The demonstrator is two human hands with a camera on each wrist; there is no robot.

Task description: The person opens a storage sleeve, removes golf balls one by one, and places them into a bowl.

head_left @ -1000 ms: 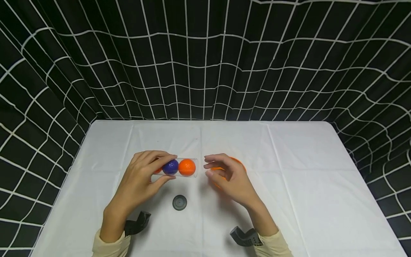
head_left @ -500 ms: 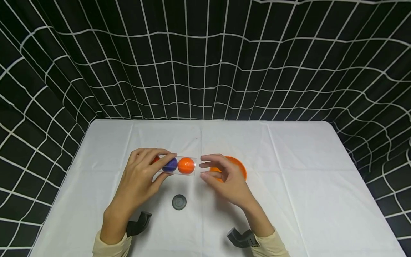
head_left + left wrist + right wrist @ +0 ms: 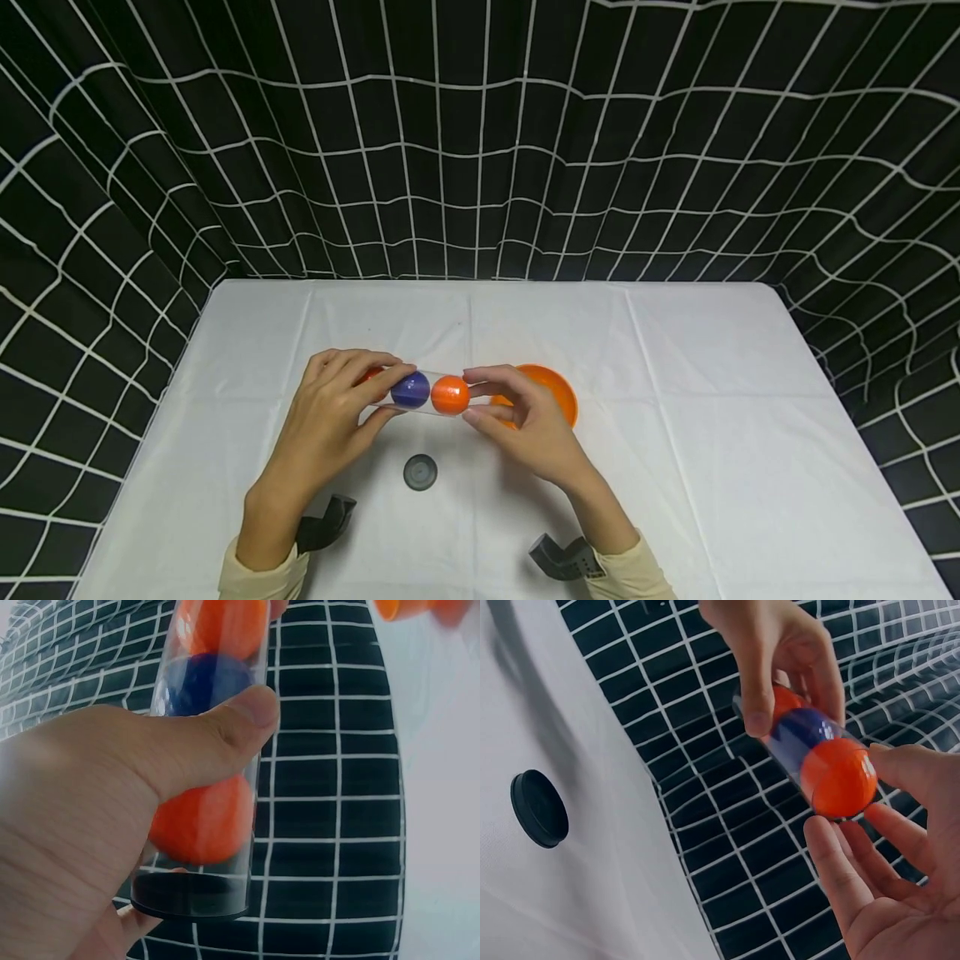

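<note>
My left hand [image 3: 322,417] grips a clear tube [image 3: 259,787] around its middle, thumb on one side and fingers on the other. Inside the tube sit a red-orange ball [image 3: 206,821], a blue ball [image 3: 410,390] and an orange ball [image 3: 451,395], in a row. A black cap [image 3: 191,894] closes the end nearer the left wrist. The orange ball lies at the opposite end, by the mouth. There my right hand [image 3: 528,425] is held cupped, its thumb and fingertips spread at the mouth beside the orange ball. Whether they press on the ball is unclear.
A dark round cap [image 3: 420,472] lies on the white tabletop [image 3: 712,433] in front of the tube. Behind the right hand stands an orange bowl [image 3: 562,392], partly covered. Black curtains with a white grid [image 3: 480,150] surround the table.
The tube's mouth and my right fingertips have come together. The balls have shifted right, and the orange ball now sits at the mouth. The left hand has stayed nearly in place.
</note>
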